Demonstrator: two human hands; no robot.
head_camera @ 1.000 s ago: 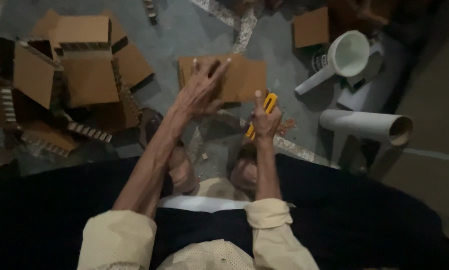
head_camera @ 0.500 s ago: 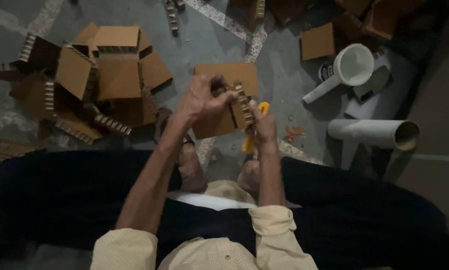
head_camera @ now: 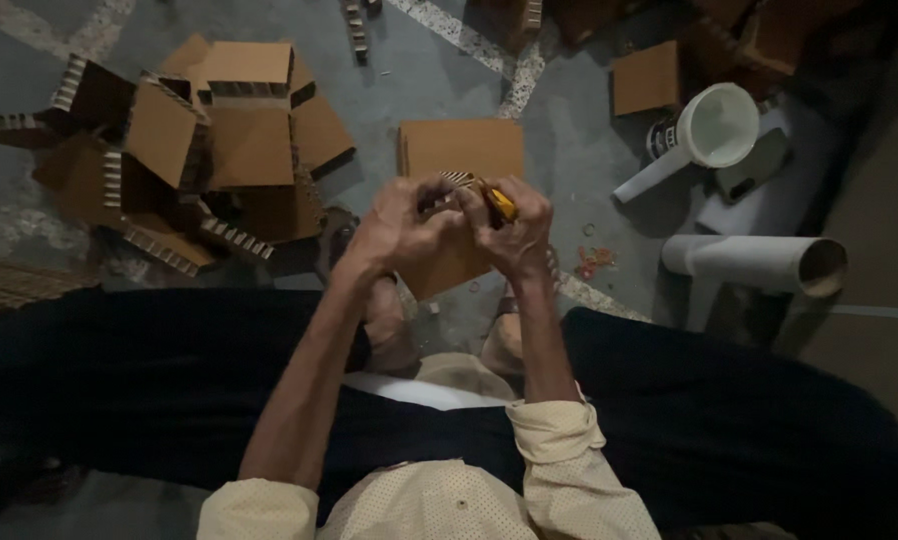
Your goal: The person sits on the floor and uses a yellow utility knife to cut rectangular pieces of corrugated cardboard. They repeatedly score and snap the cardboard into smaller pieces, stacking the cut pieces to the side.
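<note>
My left hand [head_camera: 404, 228] grips a brown piece of honeycomb cardboard [head_camera: 449, 265], holding it up in front of me above my knees. My right hand [head_camera: 514, 228] is closed around a yellow utility knife [head_camera: 502, 203], pressed against the top edge of the same cardboard piece. The two hands touch each other over the piece. A flat brown cardboard sheet [head_camera: 461, 148] lies on the grey floor just beyond the hands.
A heap of cut cardboard pieces [head_camera: 204, 150] lies on the floor at the left. A white funnel-like scoop [head_camera: 704, 135] and a white tube [head_camera: 754, 262] lie at the right. Another cardboard square [head_camera: 646, 78] sits at the back right.
My left hand has lifted the cardboard piece off the floor and drawn it toward me. My right hand with the knife has come up to meet it.
</note>
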